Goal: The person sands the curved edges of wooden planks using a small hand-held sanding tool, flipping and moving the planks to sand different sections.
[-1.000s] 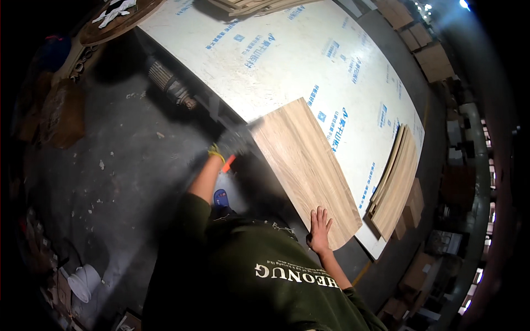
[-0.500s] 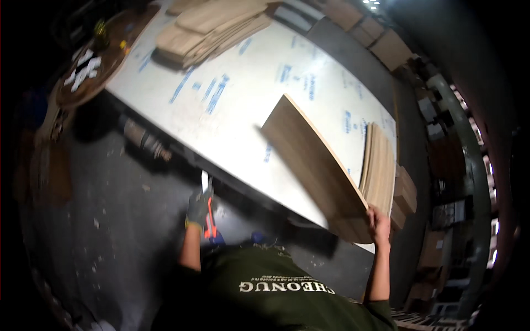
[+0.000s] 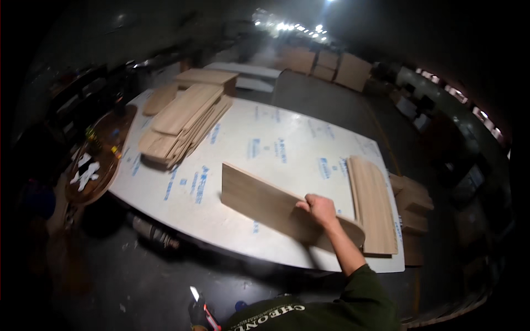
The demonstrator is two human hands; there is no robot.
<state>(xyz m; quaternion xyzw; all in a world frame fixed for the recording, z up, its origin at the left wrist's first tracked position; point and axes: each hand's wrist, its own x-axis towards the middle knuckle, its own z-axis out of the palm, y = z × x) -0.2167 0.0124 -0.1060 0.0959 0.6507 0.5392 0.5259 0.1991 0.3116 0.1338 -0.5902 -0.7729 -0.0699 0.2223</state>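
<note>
My bare right hand (image 3: 321, 209) is closed over the top edge of a wood-grain board (image 3: 265, 205) with a rounded end. The board stands on its long edge, tilted, above the white-covered table (image 3: 243, 124); I cannot tell whether its lower edge touches. At the lower edge of the view, my gloved left hand (image 3: 197, 313) is closed on a red-handled tool (image 3: 209, 318) with a pale flat tip, possibly a knife. Much of that hand is dark. Right of the held board lies a stack of similar boards (image 3: 376, 207).
Another pile of boards (image 3: 185, 118) sits at the table's far left. Beside it stands a brown round-edged surface (image 3: 113, 138) with white scraps (image 3: 85, 172). Brown boxes (image 3: 414, 201) stand past the right table edge. A cylindrical object (image 3: 154, 231) is under the near left edge.
My right hand has shifted from the board's right end to its top edge, and the board has swung more upright. My left hand, still holding the tool, now appears lower in view. The view has tilted up.
</note>
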